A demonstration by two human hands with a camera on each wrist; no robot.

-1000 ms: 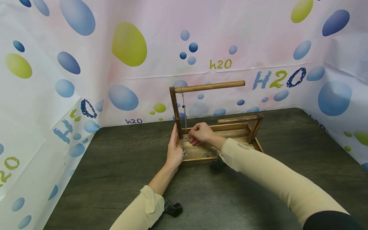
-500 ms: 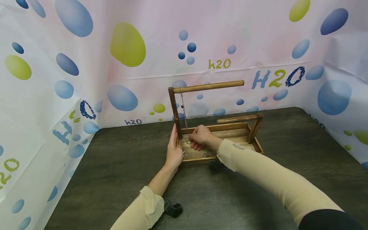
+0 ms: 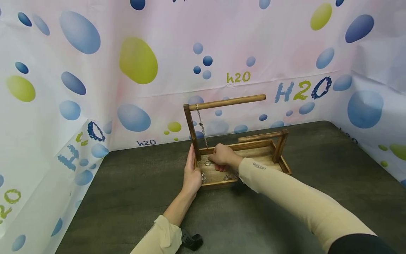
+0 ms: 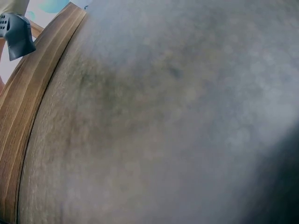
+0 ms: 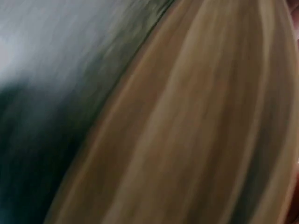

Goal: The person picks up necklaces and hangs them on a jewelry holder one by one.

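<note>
A wooden jewelry stand (image 3: 190,128) has a tray base and a high round bar. From the bar's left end hangs a thin silver chain (image 3: 202,127) with a small dark bead, slanting down to my right hand (image 3: 223,156). That hand is over the tray's left part, its curled fingers pinching the chain near its lower end; the fingertips are partly hidden. A small ring-shaped loop (image 3: 207,163) shows just below them. My left hand (image 3: 192,178) lies with straight fingers along the outer left side of the stand, pressing against it.
Small heaps of silver chain (image 3: 229,177) lie along the tray's front, with another silver piece (image 3: 203,177) at its left. A lower bar (image 3: 260,136) stands on the right post. The dark tabletop (image 3: 142,183) meets a bubble-printed sheet (image 3: 171,84) behind.
My right hand has moved slightly down within the tray area, and the hanging chain slants more to the right. My left hand stays at the stand. The head view has tilted up a little.
</note>
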